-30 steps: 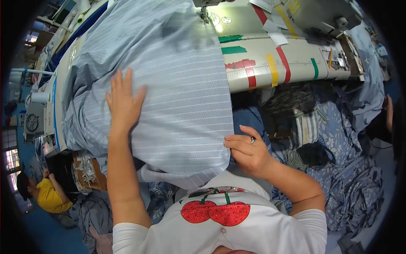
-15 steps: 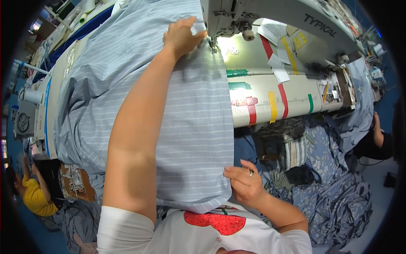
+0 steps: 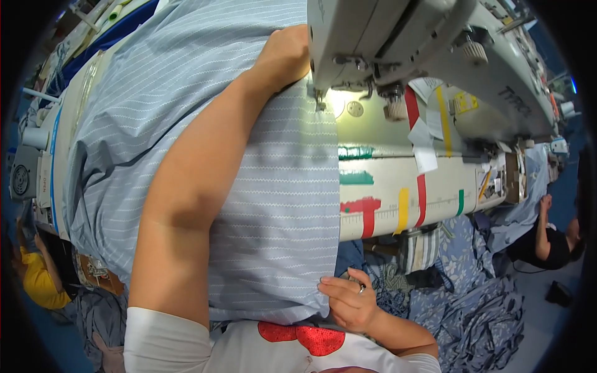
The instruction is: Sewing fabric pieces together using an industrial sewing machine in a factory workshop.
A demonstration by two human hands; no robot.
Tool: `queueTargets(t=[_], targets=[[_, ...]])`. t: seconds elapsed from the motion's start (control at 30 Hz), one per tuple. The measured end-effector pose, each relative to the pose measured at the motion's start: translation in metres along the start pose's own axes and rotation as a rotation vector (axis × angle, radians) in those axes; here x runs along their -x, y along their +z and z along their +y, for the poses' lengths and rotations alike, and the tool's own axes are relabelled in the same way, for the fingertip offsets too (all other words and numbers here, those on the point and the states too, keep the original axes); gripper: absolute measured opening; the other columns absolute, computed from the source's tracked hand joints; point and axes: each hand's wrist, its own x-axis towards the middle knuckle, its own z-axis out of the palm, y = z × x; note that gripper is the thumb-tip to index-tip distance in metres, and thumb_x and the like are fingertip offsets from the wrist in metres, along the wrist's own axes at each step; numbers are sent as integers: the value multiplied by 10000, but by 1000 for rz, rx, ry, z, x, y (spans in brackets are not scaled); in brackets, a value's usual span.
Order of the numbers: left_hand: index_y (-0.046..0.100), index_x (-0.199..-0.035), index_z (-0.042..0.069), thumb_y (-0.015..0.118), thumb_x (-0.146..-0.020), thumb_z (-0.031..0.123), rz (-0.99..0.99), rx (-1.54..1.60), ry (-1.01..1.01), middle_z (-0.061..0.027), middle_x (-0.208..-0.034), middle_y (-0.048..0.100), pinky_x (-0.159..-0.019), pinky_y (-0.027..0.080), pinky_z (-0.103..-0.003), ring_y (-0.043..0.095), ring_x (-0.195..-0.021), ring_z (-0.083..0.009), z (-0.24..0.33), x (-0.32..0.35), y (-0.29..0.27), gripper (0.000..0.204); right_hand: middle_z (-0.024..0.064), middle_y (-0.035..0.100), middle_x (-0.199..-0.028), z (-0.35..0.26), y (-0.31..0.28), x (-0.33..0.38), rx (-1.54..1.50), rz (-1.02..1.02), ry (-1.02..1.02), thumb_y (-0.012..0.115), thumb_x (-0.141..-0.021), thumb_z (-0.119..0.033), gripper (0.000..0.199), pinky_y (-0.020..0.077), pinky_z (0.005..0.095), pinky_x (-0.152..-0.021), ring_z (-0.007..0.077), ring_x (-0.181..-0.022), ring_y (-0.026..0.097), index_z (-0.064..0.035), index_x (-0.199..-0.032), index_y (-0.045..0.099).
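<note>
Light blue-grey striped fabric (image 3: pixel 273 205) covers the left of the sewing table and hangs toward my lap. Its right edge runs under the presser foot (image 3: pixel 320 102) of the sewing machine (image 3: pixel 367 46). My left hand (image 3: pixel 286 59) lies on the fabric just left of the machine head, which hides its fingertips. Whether those fingers grip the cloth cannot be seen. Low down, near my shirt, my right hand (image 3: pixel 352 303) pinches the fabric's right edge, fingers on top, the thumb out of sight. A ring sits on one finger.
The machine bed (image 3: pixel 385 183) bears red, yellow and green tape strips. A small box (image 3: pixel 515 177) stands at its right end. Floral fabric (image 3: pixel 479 311) is heaped at lower right. Other people work at far left, in a yellow top (image 3: pixel 45 280), and far right.
The view has shifted, so the machine appears lower and larger. My left hand's fingers were spread and visible; now they are behind the machine head. My right hand still holds the edge.
</note>
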Motion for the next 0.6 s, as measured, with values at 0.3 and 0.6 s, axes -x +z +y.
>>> queueTargets(t=[0.3, 0.6], targets=[[647, -965, 55, 475, -864, 260, -167, -285, -181, -185, -967, 662, -798, 480, -450, 609, -920, -379, -53, -72, 0, 286, 85, 676, -992, 34, -33, -77, 77, 0, -105, 602, -663, -38, 57, 329, 423, -1007, 217, -964, 669, -45, -719, 607], [661, -973, 98, 504, -890, 311, -126, -294, -265, -130, -957, 677, -807, 474, -428, 613, -925, -345, -129, -131, 5, 277, 96, 655, -1009, 82, -33, -123, 59, -12, -11, 600, -647, 14, 136, 359, 444, -991, 230, -976, 659, -22, -775, 625]])
